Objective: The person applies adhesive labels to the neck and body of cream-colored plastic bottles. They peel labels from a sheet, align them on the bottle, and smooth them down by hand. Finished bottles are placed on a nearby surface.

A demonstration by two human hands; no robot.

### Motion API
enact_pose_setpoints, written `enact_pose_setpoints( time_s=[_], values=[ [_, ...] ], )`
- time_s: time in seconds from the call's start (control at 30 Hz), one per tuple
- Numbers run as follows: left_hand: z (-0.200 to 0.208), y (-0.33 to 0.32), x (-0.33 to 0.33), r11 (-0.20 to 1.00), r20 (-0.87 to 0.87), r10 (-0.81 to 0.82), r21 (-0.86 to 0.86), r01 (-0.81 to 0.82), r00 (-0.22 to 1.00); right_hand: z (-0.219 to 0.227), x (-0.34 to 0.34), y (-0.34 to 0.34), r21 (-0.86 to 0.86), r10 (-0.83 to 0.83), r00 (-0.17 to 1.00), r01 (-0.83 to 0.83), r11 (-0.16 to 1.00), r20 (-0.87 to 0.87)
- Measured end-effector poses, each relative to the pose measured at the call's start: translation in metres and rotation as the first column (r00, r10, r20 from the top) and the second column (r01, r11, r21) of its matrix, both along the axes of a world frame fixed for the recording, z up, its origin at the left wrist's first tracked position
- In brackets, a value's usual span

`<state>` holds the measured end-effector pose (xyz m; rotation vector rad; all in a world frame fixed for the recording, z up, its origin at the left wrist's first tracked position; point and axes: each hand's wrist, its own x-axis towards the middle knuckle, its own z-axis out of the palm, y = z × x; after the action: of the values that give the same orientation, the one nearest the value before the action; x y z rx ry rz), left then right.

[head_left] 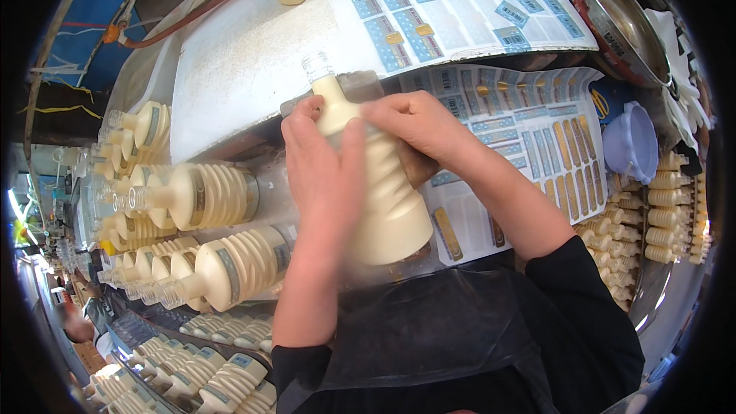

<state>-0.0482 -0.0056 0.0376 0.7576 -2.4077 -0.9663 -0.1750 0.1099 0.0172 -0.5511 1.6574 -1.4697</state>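
A cream bottle with spiral ridges (392, 222) and a clear threaded neck lies tilted in front of me, its neck pointing away. My left hand (326, 161) is closed around the left side of its shoulder, fingers curled by the neck and thumb over the front, slightly blurred. From the right, my right hand (410, 124) presses its bunched fingertips against the same shoulder. Whether a label lies under the fingers is hidden. A brown support block (416, 165) shows beneath the bottle, next to my right wrist.
Labelled bottles (218, 195) lie stacked at left, with more on the lower left and far right. Blue label sheets (429, 11) cover the white board; another sheet (529, 134) with gold strips hangs below. A lilac bucket (630, 142) and metal pan (613, 15) stand right.
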Motion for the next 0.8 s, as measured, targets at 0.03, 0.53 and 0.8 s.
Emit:
enact_pose_setpoints(
  time_s=[0.03, 0.53, 0.8],
  values=[
    [0.000, 0.000, 0.000, 1.000, -0.002, -0.005, 0.002, 0.005, 1.000, -0.005, 0.001, 0.001, -0.044, -0.013, 1.000, 0.014, 0.999, 0.022],
    [-0.004, -0.003, -0.001, 0.996, -0.060, 0.001, 0.091, 0.005, 0.998, 0.004, -0.002, -0.003, 0.009, 0.089, 0.988, -0.089, 0.996, -0.123],
    [-0.005, -0.003, -0.002, 0.994, -0.085, 0.005, 0.112, 0.005, 0.996, -0.014, 0.002, 0.005, -0.200, 0.092, 0.995, -0.097, 0.975, -0.033]
  ],
)
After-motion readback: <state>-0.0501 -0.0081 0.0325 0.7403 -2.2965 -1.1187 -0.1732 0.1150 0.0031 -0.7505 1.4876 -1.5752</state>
